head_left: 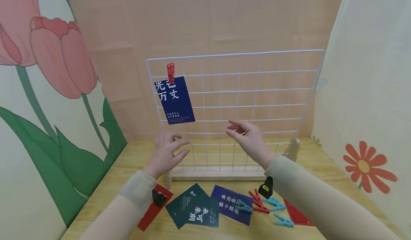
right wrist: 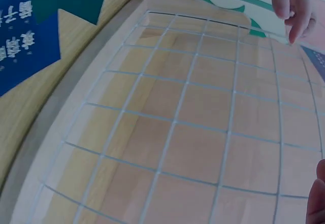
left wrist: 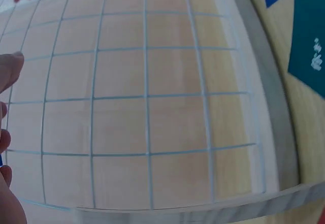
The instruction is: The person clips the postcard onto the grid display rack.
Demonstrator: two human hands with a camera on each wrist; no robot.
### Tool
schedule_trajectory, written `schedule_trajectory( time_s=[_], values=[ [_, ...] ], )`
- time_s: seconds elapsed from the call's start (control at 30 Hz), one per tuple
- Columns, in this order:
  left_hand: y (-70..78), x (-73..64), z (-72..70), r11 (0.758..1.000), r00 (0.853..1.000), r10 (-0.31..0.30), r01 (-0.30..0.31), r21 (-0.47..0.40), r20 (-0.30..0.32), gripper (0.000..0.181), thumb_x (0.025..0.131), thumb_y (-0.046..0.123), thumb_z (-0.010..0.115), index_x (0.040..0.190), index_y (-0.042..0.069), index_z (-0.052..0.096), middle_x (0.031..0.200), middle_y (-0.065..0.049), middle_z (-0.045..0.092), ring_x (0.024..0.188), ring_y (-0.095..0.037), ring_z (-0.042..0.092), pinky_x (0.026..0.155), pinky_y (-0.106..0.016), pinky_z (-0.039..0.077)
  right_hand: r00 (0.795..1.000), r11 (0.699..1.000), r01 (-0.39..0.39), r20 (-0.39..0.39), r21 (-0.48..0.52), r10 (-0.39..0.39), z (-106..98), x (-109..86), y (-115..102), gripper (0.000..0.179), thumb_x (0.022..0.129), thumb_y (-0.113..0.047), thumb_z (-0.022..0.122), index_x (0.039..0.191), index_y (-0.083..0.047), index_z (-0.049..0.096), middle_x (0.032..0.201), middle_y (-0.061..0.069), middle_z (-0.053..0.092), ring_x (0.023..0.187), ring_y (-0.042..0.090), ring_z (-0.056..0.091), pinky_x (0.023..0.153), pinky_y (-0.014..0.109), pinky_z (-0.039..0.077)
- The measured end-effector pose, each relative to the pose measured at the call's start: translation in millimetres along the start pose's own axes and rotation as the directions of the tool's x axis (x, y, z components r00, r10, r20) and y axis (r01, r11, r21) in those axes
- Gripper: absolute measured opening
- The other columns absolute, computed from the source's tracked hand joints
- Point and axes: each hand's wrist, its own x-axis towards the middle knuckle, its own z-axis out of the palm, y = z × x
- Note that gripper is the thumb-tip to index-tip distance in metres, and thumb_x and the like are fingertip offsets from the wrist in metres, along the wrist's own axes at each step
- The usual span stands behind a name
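A white wire grid [head_left: 247,90] stands upright in a wooden base [head_left: 218,175]. Near its top left, a red clothespin [head_left: 171,73] holds a dark blue card [head_left: 179,106] with white lettering, which hangs slightly tilted. Below that card my left hand [head_left: 167,150] hovers before the grid, thumb and fingers spread apart. My right hand [head_left: 248,136] is raised in front of the grid's middle, its fingers loosely bent and nothing between them. In the left wrist view the thumb [left wrist: 10,69] shows at the left edge. The right wrist view catches the left hand [right wrist: 289,5] at top right.
On the wooden table before the base lie a red card [head_left: 154,208], overlapping dark green cards [head_left: 192,204], a blue card [head_left: 229,216] and another red card [head_left: 297,213]. Red clothespins [head_left: 258,200] and blue clothespins [head_left: 283,220] lie at the right. A tulip-printed wall [head_left: 106,161] borders the left.
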Motion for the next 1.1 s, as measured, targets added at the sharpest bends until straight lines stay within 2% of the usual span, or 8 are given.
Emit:
schedule_trajectory(
  time_s=[0.13,0.27,0.33,0.43,0.57,0.67,0.9,1.1],
  values=[
    [5.5,-14.5,7.8,0.997,0.998,-0.047,0.049,-0.066,0.032,0.029,0.089,0.027,0.07,0.116,0.018,0.07,0.12,-0.004,0.052,0.107,-0.022,0.041,0.092,-0.047,0.027,0.999,0.999,-0.04,0.014,-0.008,0.04,-0.3,-14.9,12.2,0.05,0.092,-0.043,0.062,0.133,-0.016,0.057,0.112,-0.001,0.065,0.094,0.018,0.059,0.076,0.037,0.052],
    [14.2,-28.0,16.8,0.975,0.985,-0.152,0.163,-0.149,0.086,0.031,0.088,0.025,0.071,0.118,0.016,0.068,0.12,-0.005,0.056,0.113,-0.025,0.044,0.096,-0.051,0.029,0.994,0.994,-0.101,0.032,-0.032,0.102,1.7,-30.5,26.5,0.052,0.091,-0.046,0.062,0.133,-0.017,0.057,0.112,-0.002,0.066,0.094,0.019,0.059,0.076,0.037,0.05],
    [18.7,-33.6,20.9,0.949,0.963,-0.236,0.257,-0.185,0.127,0.032,0.089,0.027,0.07,0.119,0.018,0.067,0.122,-0.003,0.055,0.117,-0.025,0.043,0.099,-0.052,0.03,0.99,0.99,-0.133,0.037,-0.044,0.135,3.4,-37.9,34.0,0.053,0.091,-0.047,0.062,0.133,-0.016,0.057,0.112,-0.002,0.066,0.094,0.019,0.059,0.076,0.036,0.05],
    [25.4,-40.7,25.1,0.882,0.911,-0.361,0.403,-0.245,0.199,0.035,0.089,0.036,0.069,0.121,0.024,0.065,0.126,0.001,0.053,0.123,-0.023,0.04,0.101,-0.053,0.032,0.982,0.983,-0.177,0.05,-0.043,0.179,5.4,-48.8,44.2,0.054,0.091,-0.047,0.062,0.134,-0.016,0.056,0.112,0.0,0.066,0.095,0.02,0.059,0.075,0.035,0.049],
    [31.5,-48.7,31.7,0.801,0.849,-0.453,0.522,-0.295,0.273,0.042,0.088,0.044,0.067,0.125,0.025,0.063,0.132,0.001,0.05,0.127,-0.026,0.039,0.101,-0.056,0.035,0.967,0.969,-0.245,0.068,-0.02,0.246,7.8,-62.8,56.0,0.055,0.09,-0.048,0.063,0.134,-0.016,0.056,0.113,0.0,0.066,0.097,0.02,0.058,0.077,0.035,0.049],
    [34.2,-55.2,39.2,0.776,0.824,-0.475,0.558,-0.293,0.31,0.043,0.088,0.044,0.067,0.125,0.025,0.063,0.134,-0.001,0.049,0.127,-0.028,0.038,0.101,-0.057,0.035,0.953,0.956,-0.294,0.074,-0.002,0.293,10.6,-72.9,64.2,0.055,0.089,-0.046,0.065,0.134,-0.016,0.055,0.114,0.001,0.066,0.099,0.021,0.058,0.08,0.036,0.05],
    [37.7,-66.6,59.4,0.725,0.781,-0.473,0.608,-0.324,0.406,0.041,0.087,0.043,0.068,0.124,0.025,0.063,0.131,0.0,0.049,0.126,-0.027,0.036,0.101,-0.057,0.034,0.925,0.93,-0.367,0.095,-0.017,0.367,17.3,-90.0,77.1,0.049,0.09,-0.038,0.067,0.132,-0.015,0.057,0.114,0.001,0.066,0.099,0.019,0.06,0.081,0.034,0.051],
    [43.9,-69.0,77.5,0.71,0.74,-0.445,0.635,-0.304,0.504,0.044,0.087,0.046,0.067,0.124,0.022,0.063,0.13,-0.002,0.05,0.124,-0.028,0.041,0.099,-0.055,0.037,0.896,0.904,-0.424,0.117,-0.064,0.428,23.7,-100.9,87.2,0.046,0.087,-0.031,0.072,0.127,-0.011,0.061,0.106,0.0,0.068,0.09,0.016,0.063,0.075,0.034,0.053]
  ],
)
